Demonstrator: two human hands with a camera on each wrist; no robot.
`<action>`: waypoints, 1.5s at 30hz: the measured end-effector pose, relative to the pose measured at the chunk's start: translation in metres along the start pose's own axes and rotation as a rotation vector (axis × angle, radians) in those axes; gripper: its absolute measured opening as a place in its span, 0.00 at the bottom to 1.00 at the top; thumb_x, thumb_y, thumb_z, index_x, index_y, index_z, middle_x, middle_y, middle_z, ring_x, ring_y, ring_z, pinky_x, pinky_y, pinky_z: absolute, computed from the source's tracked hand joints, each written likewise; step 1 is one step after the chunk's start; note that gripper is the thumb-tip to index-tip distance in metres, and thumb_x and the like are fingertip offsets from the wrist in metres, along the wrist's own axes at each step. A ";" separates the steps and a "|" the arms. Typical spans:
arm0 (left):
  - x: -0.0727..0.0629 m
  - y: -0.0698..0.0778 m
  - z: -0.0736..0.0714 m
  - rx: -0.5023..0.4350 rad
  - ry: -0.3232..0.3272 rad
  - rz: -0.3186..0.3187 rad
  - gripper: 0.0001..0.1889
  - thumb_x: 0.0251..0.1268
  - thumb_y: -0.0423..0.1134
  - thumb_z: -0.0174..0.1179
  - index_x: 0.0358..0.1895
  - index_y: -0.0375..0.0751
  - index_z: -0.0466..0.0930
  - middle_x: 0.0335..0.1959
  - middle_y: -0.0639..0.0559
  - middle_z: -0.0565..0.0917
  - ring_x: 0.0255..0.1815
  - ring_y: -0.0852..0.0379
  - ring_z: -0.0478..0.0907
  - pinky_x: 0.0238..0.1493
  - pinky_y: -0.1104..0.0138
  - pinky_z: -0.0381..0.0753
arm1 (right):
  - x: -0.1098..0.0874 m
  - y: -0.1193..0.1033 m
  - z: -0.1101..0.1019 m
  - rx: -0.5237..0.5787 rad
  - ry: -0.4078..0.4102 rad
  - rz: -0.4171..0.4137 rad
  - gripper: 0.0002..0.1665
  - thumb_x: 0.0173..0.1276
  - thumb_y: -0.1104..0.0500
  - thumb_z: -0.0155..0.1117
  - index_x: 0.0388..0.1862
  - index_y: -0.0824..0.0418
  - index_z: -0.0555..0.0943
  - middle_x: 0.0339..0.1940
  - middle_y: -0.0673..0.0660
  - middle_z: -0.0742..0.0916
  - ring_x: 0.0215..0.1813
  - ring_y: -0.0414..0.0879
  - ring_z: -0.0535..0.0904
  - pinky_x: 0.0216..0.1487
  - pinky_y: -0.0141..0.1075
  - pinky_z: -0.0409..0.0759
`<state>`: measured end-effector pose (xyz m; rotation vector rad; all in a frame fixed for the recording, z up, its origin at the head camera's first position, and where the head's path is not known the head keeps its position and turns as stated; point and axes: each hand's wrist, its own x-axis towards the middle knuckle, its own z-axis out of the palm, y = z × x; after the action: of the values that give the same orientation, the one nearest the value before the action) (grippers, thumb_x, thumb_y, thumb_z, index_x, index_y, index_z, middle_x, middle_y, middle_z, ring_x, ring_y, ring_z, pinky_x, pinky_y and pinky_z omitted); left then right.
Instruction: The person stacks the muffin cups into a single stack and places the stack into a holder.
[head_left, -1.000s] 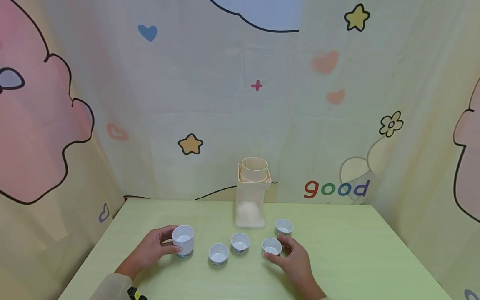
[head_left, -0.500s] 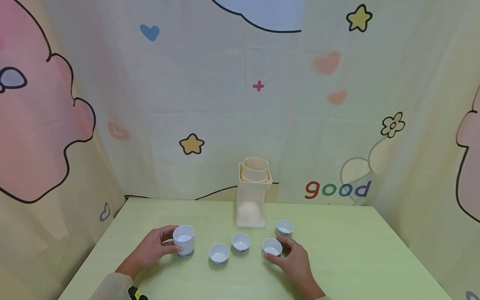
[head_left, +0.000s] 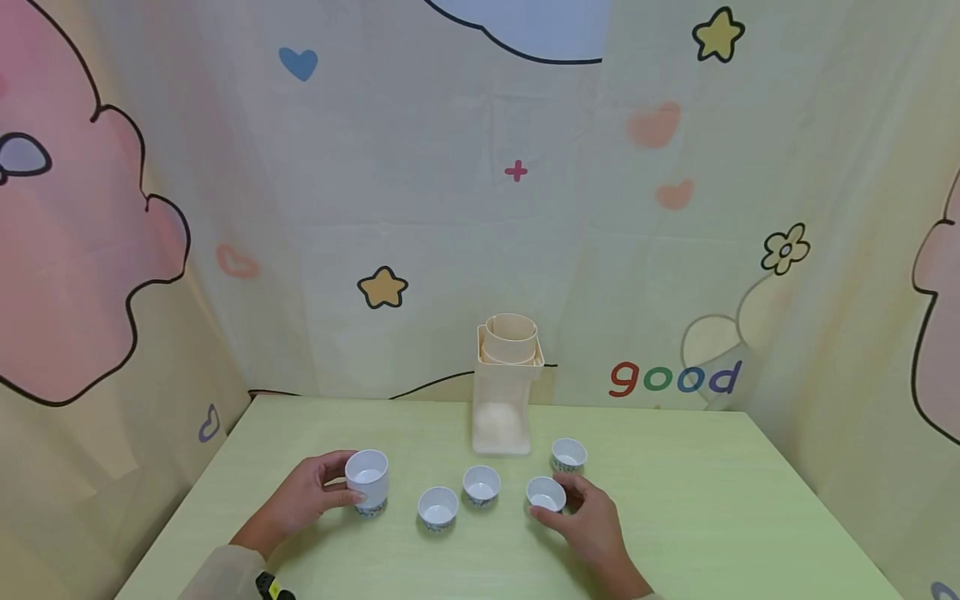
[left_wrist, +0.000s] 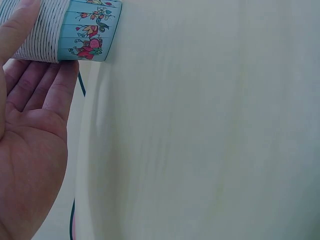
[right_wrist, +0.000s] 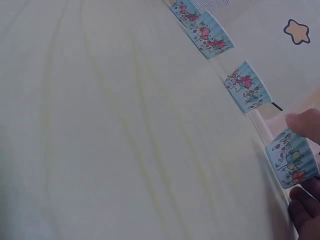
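My left hand [head_left: 311,500] grips a tall stack of small paper cups [head_left: 367,483], thumb on one side and fingers on the other. In the left wrist view the stack shows many white rims above a blue printed cup [left_wrist: 89,32]. My right hand [head_left: 588,521] pinches a single small cup [right_wrist: 292,159] between thumb and fingers, at table level. Left of it stand two more cups, a nearer cup [head_left: 438,510] and a farther cup [head_left: 482,487]. Just behind the right hand stands another cup [head_left: 569,455]. All are white inside, with blue flowered outsides.
At the back middle of the pale green table [head_left: 675,483] stands a beige plastic stand [head_left: 501,408] with a round tube at its top. A printed cloth curtain [head_left: 420,167] closes off the back and both sides.
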<state>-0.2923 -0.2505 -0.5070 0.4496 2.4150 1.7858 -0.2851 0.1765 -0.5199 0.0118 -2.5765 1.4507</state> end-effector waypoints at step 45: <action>-0.001 0.001 0.000 0.021 0.006 -0.014 0.38 0.58 0.40 0.76 0.70 0.30 0.71 0.68 0.33 0.77 0.68 0.38 0.76 0.61 0.65 0.84 | -0.005 -0.067 0.010 0.359 -0.129 -0.137 0.34 0.48 0.65 0.86 0.56 0.66 0.84 0.51 0.61 0.90 0.52 0.50 0.87 0.54 0.34 0.88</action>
<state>-0.2917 -0.2507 -0.5062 0.4290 2.4370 1.7610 -0.2755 0.1331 -0.4691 0.3340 -2.3151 1.8889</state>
